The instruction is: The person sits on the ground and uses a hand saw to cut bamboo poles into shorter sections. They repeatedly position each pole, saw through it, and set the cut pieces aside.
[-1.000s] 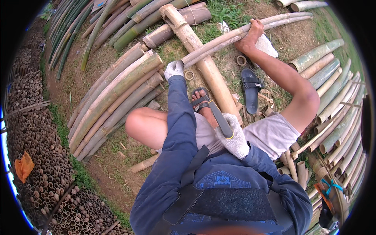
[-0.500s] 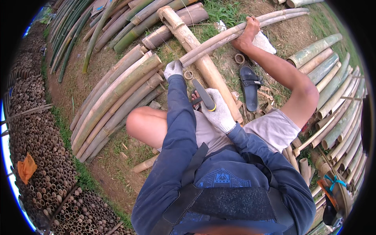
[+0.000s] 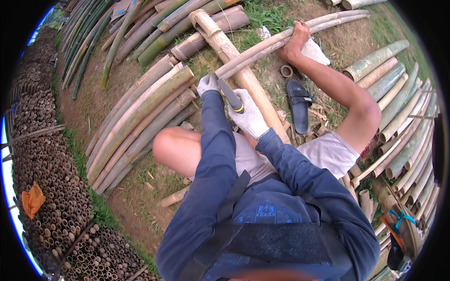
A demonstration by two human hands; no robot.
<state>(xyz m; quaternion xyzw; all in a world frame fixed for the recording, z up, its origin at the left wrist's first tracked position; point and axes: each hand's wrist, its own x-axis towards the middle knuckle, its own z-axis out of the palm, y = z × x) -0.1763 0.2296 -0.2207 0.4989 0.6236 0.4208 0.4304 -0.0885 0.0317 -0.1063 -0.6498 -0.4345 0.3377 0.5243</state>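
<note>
Two slim bamboo poles (image 3: 262,52) lie side by side across a thick bamboo log (image 3: 255,89). My left hand (image 3: 207,85), in a white knitted glove, closes round their near end. My right hand (image 3: 248,114), gloved too, grips a hand saw (image 3: 230,95) with a tapering grey blade and a yellow-and-black handle. The blade's tip is right by the pole end and my left glove; its teeth cannot be made out, nor whether it touches the bamboo. My bare right foot (image 3: 300,36) presses on the poles farther along.
Cut bamboo poles (image 3: 140,122) lie stacked on my left, with more poles (image 3: 405,117) on my right. A black sandal (image 3: 299,105) and a bamboo ring (image 3: 286,71) rest on the ground near the log. Many short bamboo pieces (image 3: 56,201) fill the far left.
My right hand has moved up and left, carrying the saw blade from over my lap to the pole end. My left hand and foot have stayed in place.
</note>
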